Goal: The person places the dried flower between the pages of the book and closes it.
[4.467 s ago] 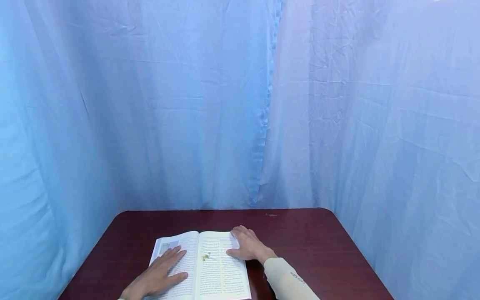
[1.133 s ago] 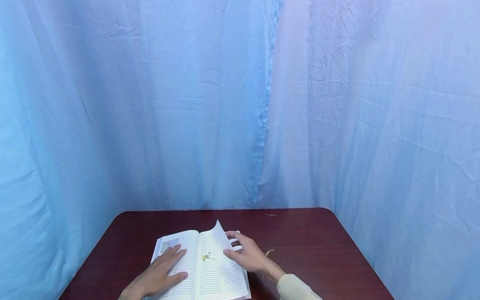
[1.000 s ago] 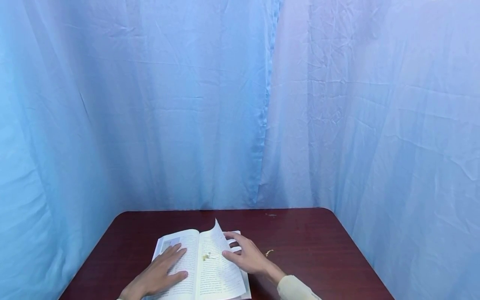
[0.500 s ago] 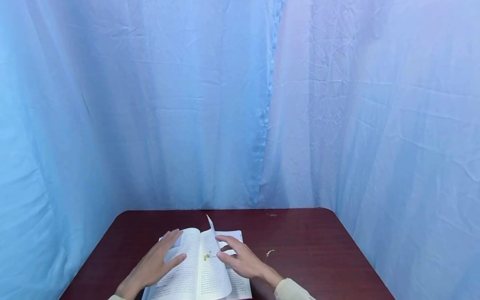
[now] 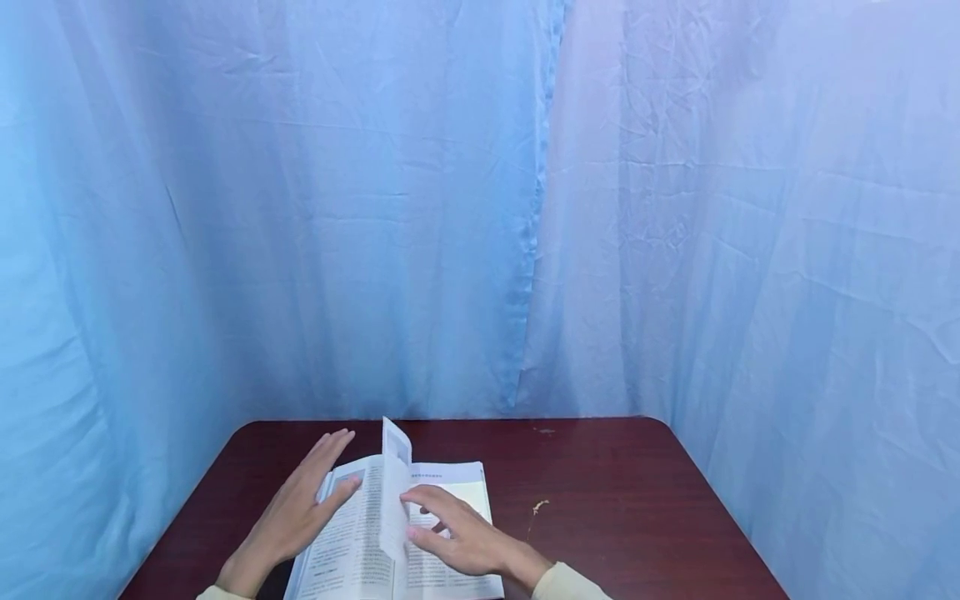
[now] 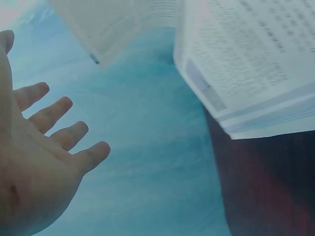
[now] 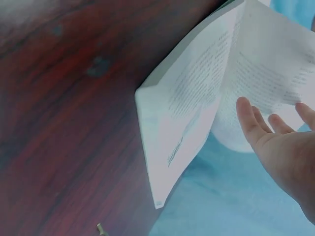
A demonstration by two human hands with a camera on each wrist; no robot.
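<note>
An open book [image 5: 336,542] lies at the table's near side. One page [image 5: 394,500] stands nearly upright above the spine, curving leftward. My right hand [image 5: 467,537] touches its right side with fingertips, fingers spread. In the right wrist view those fingers [image 7: 250,123] lie against the printed page [image 7: 275,69]. My left hand [image 5: 296,504] is raised over the book's left edge, fingers extended and thumb apart, holding nothing. The left wrist view shows the left hand [image 6: 42,167] apart from the pages. The small yellow dried flower seen earlier on the right page is hidden.
A thin dried sprig [image 5: 540,506] lies on the dark red table [image 5: 622,500], right of the book. Blue curtains [image 5: 405,250] surround the table on the back and sides.
My right hand has moved left, swinging the page from the right side to upright. My left hand has lifted off the left page. The sprig, first covered by the right arm, now shows.
</note>
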